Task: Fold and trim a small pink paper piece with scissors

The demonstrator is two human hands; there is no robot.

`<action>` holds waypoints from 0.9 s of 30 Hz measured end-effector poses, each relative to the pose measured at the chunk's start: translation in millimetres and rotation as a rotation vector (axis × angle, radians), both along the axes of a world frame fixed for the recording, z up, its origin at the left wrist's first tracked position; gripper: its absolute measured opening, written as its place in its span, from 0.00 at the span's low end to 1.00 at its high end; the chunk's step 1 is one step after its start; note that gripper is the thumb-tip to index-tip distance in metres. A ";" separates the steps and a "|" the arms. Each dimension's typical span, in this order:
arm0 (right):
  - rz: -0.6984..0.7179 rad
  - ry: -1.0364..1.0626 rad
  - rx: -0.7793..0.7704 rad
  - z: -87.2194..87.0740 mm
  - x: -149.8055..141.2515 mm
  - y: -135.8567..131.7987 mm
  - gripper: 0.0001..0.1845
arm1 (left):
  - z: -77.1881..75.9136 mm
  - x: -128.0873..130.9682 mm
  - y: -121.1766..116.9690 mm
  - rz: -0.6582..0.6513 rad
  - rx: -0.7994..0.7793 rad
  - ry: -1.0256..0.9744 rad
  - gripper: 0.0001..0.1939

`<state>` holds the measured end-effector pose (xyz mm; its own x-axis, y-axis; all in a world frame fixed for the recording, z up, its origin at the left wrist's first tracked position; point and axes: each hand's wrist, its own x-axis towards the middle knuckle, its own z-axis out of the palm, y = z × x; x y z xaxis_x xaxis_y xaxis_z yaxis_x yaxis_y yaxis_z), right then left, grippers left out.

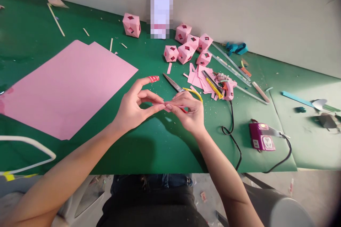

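In front of me a small folded piece of pink paper (167, 109) is pinched between both hands, mostly hidden by the fingers. My left hand (131, 105) grips its left end with thumb and fingertips, while the index finger, wrapped in red at the tip, is raised. On the other end, my right hand (191, 111) is closed with thumb against fingers. Scissors (173, 84) with yellow and red handles lie just behind and partly under my right hand. Beyond them is a loose pile of cut pink paper pieces (198, 78).
Large pink sheets (71, 85) lie left on the green table (119, 156). Several pink paper polyhedra (170, 53) stand at the back, near a blurred phone (161, 10). Rightward are a yellow cutter (215, 87), a pink glue gun (229, 90), its cord and a purple power socket (262, 137).
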<state>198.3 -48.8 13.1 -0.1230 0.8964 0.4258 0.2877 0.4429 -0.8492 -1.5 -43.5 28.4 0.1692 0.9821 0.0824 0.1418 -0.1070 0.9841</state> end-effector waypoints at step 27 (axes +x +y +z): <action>-0.096 -0.038 -0.005 -14.4 -4.8 -1.4 0.08 | -15.3 1.0 9.9 0.073 -0.033 -0.046 0.27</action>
